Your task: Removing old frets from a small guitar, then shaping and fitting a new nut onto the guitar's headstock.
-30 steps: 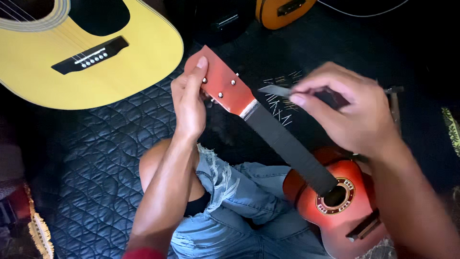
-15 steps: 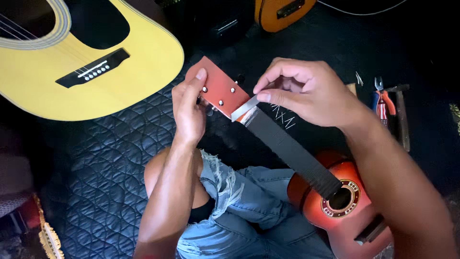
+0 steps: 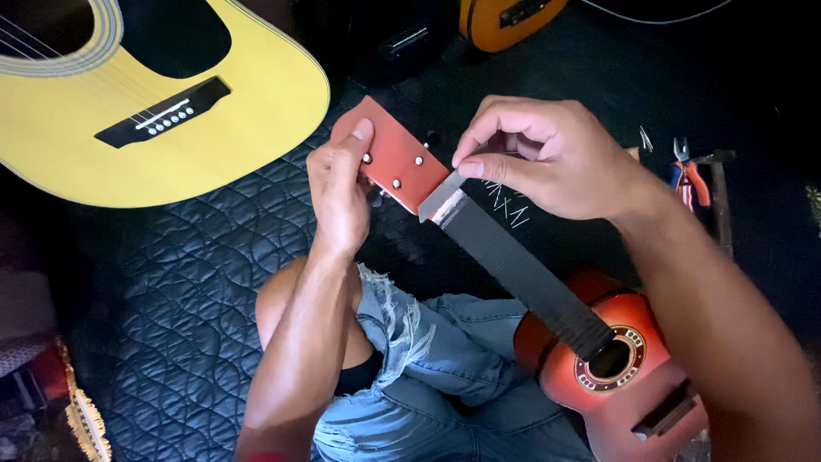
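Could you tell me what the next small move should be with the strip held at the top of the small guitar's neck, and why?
Probably press it flat. The right hand pinches a thin silvery strip at the junction of the red headstock and the black fingerboard, while the left hand steadies the headstock.

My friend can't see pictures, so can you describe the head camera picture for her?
A seated person's left hand grips the red headstock of a small red guitar, while the right hand pinches the top of its black neck. A yellow guitar lies on a dark quilted mat.
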